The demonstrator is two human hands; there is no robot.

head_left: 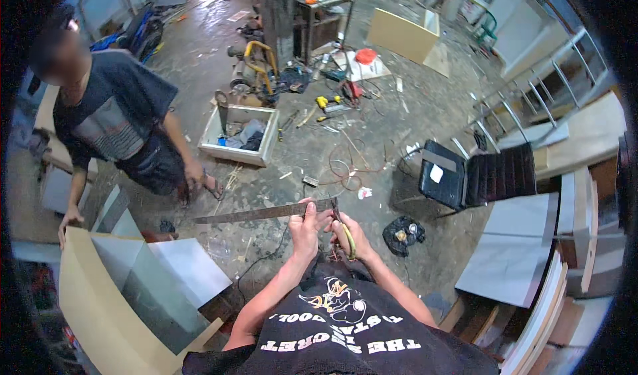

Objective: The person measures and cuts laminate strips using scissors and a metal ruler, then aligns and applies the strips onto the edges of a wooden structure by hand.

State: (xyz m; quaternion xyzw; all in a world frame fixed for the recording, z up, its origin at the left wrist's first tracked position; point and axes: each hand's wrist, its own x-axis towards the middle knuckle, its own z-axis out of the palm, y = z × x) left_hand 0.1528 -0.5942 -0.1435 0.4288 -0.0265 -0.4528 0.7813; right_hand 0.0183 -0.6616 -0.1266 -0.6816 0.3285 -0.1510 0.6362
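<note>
In front of my body I hold a long, tapered, rust-brown saw blade (259, 213), its narrow end reaching out to the left. My left hand (304, 234) is closed on its wide end, thumb pressed on the flat side. Wrapped round the yellow-green handles of a pair of pliers (348, 237) is my right hand (355, 232). The dark jaws of the pliers are at the blade's wide end. Whether they grip the metal is too small to tell.
A person (113, 116) at the left rests a hand on a cream panel (100, 295). Ahead are a white-rimmed box (231, 157), a yellow drill (325, 101) and loose cables. To the right stand a black chair (498, 176), a ladder (545, 93), boards (508, 249) and a black plastic bag (397, 243).
</note>
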